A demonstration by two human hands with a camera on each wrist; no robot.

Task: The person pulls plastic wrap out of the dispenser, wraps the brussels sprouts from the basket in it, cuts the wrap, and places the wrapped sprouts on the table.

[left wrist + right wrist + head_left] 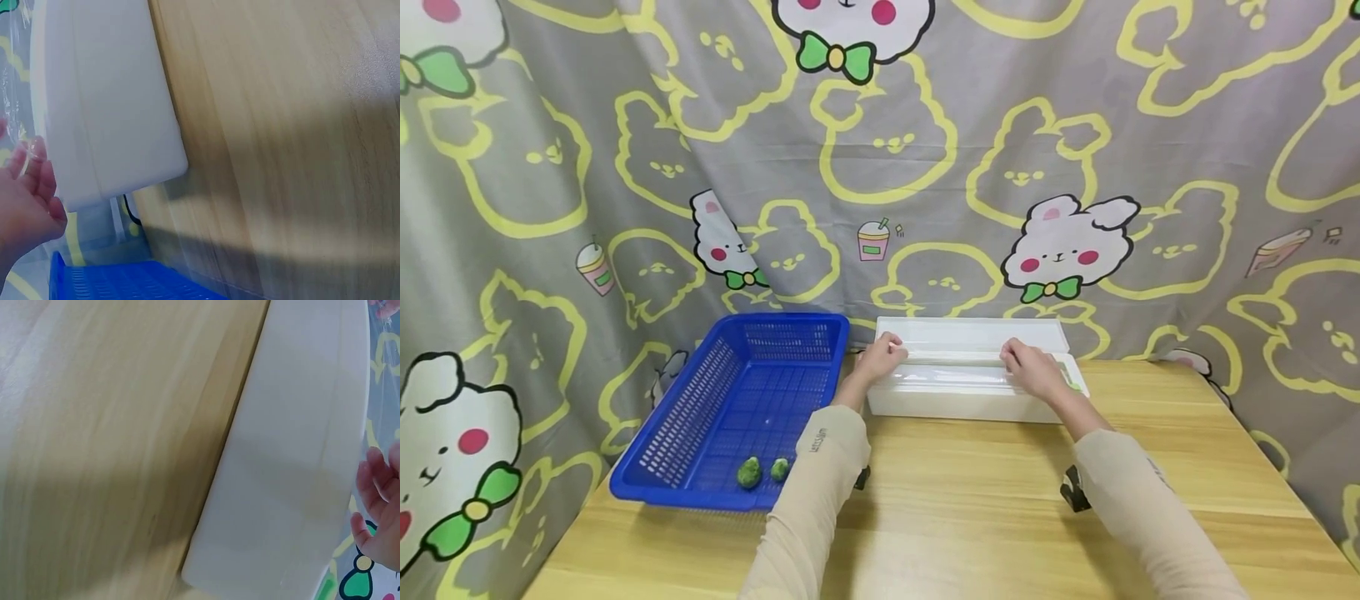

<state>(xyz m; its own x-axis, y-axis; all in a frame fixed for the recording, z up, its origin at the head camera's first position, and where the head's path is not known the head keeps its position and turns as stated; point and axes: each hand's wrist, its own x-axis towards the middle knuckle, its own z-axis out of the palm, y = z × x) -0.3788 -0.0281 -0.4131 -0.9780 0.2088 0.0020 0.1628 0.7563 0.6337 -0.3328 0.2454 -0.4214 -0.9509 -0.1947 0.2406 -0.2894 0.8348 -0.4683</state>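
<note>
A long white box (962, 406) stands at the back of the table with its lid (970, 335) raised. Clear film (955, 357) stretches across its opening between both hands. My left hand (880, 360) pinches the film near the box's left end; in the left wrist view the film shows at the fingertips of that hand (31, 200). Toward the right end, my right hand (1032, 371) holds the film with curled fingers. The right wrist view shows this hand (381, 506) beside the white box (281, 462), its fingertips partly cut off by the frame edge.
Left of the box sits a blue basket (730, 498) with two small green vegetables, one (748, 473) larger than the other (780, 469). Dark objects (1075, 490) lie partly behind the forearms on the wooden table (962, 517). A patterned curtain (925, 167) hangs directly behind.
</note>
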